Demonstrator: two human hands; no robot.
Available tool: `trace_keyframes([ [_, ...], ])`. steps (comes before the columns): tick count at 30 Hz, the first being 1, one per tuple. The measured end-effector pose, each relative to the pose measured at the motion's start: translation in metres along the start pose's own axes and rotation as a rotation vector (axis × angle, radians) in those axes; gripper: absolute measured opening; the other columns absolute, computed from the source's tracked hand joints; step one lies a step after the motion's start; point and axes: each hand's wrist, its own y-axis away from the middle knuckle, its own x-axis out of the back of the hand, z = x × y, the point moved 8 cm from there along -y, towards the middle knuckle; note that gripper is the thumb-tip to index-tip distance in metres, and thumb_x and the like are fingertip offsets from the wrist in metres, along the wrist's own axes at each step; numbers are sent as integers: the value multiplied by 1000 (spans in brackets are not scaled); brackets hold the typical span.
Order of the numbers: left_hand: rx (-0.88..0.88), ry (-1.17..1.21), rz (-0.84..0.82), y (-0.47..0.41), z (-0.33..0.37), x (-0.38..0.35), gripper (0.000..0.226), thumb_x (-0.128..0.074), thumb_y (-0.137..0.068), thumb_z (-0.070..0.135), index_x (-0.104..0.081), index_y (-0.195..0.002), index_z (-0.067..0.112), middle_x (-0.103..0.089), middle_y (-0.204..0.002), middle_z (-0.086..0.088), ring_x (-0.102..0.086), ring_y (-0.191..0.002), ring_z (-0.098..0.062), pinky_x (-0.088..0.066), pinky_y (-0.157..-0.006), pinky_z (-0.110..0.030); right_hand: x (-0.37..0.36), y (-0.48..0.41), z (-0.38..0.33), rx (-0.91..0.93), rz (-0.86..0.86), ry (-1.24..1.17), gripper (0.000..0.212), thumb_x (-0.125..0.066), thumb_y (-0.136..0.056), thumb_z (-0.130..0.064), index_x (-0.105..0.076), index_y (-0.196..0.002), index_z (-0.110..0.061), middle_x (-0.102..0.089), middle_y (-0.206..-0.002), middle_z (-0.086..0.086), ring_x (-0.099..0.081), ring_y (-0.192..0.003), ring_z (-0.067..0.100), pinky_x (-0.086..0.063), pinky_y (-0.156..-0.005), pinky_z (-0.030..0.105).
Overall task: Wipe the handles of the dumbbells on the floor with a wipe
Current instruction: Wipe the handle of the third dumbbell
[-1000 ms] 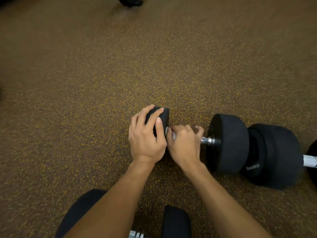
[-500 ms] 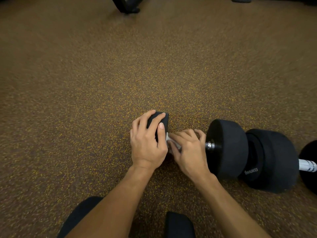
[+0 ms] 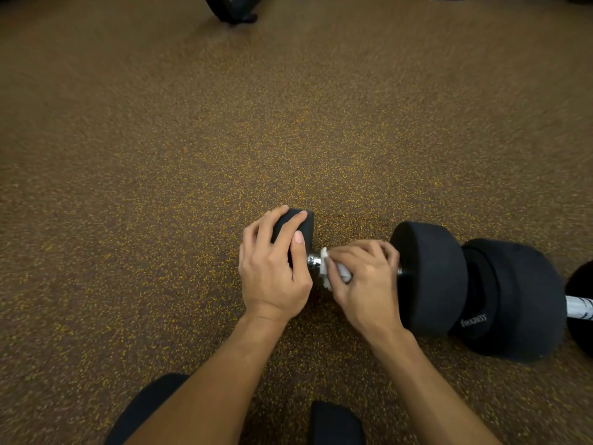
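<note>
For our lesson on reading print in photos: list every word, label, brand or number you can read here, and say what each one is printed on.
"ROGRESS", with an unclear letter or logo in front of it: pale print low on the black end of the second dumbbell.
Dark marks on that dumbbell's white handle: too blurred to read.
No other text shows.

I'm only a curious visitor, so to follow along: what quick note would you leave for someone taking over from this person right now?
Left hand grips one round black rubber head of the first dumbbell, steadying it on the speckled brown floor.
Right hand holds the white wipe wrapped round its chrome handle.
Done: this handle is mid-wipe; how much is clean cannot be told.
Left: finish it, then the second black dumbbell to the right, whose silver handle has no hand on it.
</note>
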Motion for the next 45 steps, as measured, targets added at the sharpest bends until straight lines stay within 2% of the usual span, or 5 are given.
trace_keyframes([
  [6,-10,-2,9,0,0,0,40,-44,-107,29,-71,-137,25,-62,-145,2,-53,-124,-26,-49,-103,-46,-11,0,-6,-19,-56,-56,17,-74,-98,-27,-79,-113,-22,-77,-108,-9,-63,-109,15,-35,-112,46],
  [23,-12,-5,15,1,1,1,41,-43,-107,30,-71,-136,25,-62,-145,3,-55,-125,-26,-49,-104,-46,-1,10,2,29,53,-76,7,-75,-96,-19,-80,-101,-18,-77,-106,-10,-66,-105,16,-41,-109,48],
  [34,-11,-8,26,1,2,2,41,-42,-107,31,-72,-135,24,-63,-144,3,-55,-125,-26,-49,-103,-47,-9,2,0,-52,-59,14,16,-64,-98,-32,-78,-103,-25,-76,-102,-11,-60,-101,14,-33,-102,36],
  [39,-15,-8,27,0,3,2,42,-42,-107,30,-72,-135,24,-63,-145,2,-55,-125,-27,-49,-103,-47,-32,-13,-7,-90,-260,111,30,-48,-104,-38,-75,-94,-28,-74,-94,-10,-61,-97,18,-33,-95,39],
  [45,-17,-9,29,2,2,3,40,-43,-107,29,-72,-135,25,-63,-144,2,-56,-123,-28,-49,-104,-47,-23,-11,1,-118,-277,156,30,-46,-105,-38,-74,-99,-28,-74,-101,-9,-61,-101,19,-32,-95,42],
])
